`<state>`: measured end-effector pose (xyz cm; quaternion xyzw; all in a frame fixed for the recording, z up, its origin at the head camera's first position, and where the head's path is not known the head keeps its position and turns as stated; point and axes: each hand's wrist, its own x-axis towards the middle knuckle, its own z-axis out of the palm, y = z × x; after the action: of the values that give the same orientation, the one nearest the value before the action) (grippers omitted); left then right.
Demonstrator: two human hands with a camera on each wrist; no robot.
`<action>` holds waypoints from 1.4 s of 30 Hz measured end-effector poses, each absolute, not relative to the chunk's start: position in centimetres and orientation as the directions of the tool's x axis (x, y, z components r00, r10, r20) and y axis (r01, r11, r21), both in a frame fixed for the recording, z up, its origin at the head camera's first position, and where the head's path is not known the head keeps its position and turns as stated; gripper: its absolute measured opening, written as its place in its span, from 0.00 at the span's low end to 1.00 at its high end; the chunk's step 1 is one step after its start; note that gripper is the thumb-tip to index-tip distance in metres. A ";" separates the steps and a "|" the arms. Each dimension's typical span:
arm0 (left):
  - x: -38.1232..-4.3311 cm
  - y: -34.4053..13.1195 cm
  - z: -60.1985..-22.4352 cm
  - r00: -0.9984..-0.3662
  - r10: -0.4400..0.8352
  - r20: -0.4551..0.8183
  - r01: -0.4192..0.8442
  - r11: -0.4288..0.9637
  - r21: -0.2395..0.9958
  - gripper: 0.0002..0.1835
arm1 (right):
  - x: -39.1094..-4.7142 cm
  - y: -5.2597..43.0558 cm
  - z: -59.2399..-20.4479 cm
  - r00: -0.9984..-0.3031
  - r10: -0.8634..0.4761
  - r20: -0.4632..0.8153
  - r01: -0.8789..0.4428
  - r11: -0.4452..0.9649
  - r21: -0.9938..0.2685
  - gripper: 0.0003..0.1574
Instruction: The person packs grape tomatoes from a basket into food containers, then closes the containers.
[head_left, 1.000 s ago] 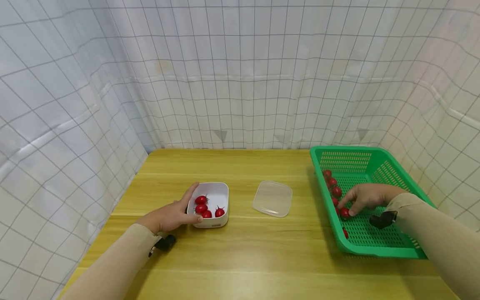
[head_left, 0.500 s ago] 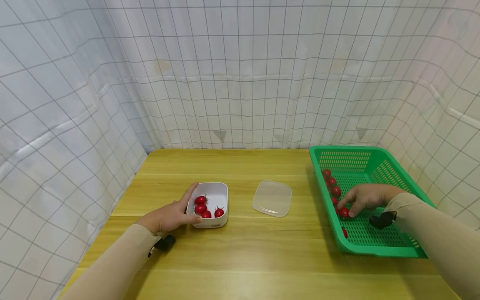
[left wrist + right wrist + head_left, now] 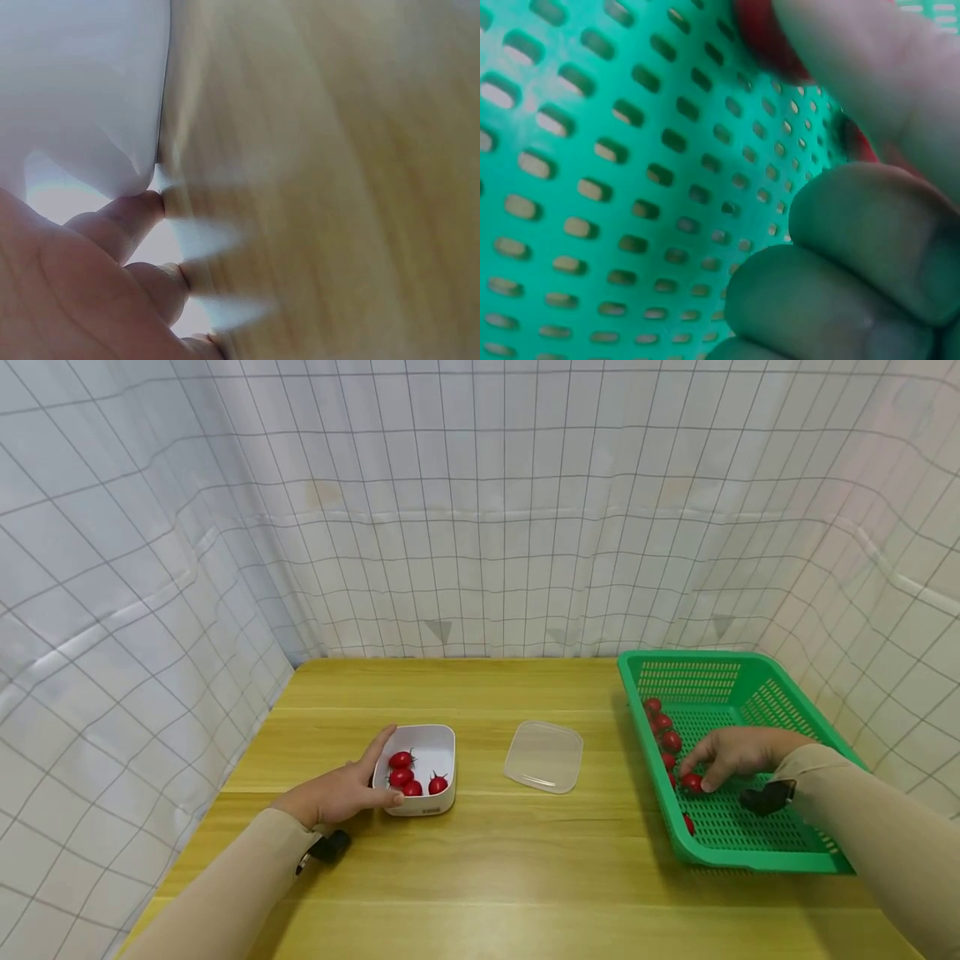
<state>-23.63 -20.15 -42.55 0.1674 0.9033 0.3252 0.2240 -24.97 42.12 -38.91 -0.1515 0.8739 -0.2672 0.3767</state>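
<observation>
1. At the right of the frame, the right hand [image 3: 738, 753] has its grip clamped on one tomato [image 3: 693, 784], inside the green basket [image 3: 757, 860]. The tomato could slip away, I think, because its skin looks smooth and only thumb and fingertips pinch it.
2. If the pinch becomes too strong, the tomato could split, since such fruit is probably soft.
3. The row of tomatoes [image 3: 671, 742] lies just beside, along the basket's left wall. A finger could push these and make them roll.
4. The black wrist camera [image 3: 765, 799] sits low over the basket's floor, so it could catch the rim when the arm lifts.
5. At the centre left, the left hand [image 3: 341, 789] has its grip around the left side of the white box [image 3: 435, 742]. A careless pull could tilt the box and spill the fruit inside.
6. Between box and basket, the clear lid [image 3: 543, 757] lies flat on the counter [image 3: 480, 877]. It looks light, so a low-passing sleeve could drag it.
</observation>
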 end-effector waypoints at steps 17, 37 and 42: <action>-23.5 -20.1 -42.5 -0.844 0.443 -0.302 0.155 0.740 0.654 0.64 | -25.3 42.4 -38.8 -0.651 -0.452 -0.610 0.027 0.789 -0.613 0.28; -23.5 -20.2 -42.5 -0.850 0.427 -0.309 0.141 0.749 0.648 0.65 | -25.2 42.9 -35.5 -0.716 -0.421 -0.556 0.057 0.760 -0.648 0.37; -23.4 -20.1 -42.4 -0.851 0.433 -0.297 0.167 0.760 0.628 0.64 | -25.5 42.8 -33.9 -0.730 -0.453 -0.511 0.033 0.725 -0.688 0.35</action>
<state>-23.38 -20.09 -42.40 0.1645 0.9124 0.3050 0.2180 -25.46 42.83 -33.90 -0.1219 0.8617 -0.3504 0.3463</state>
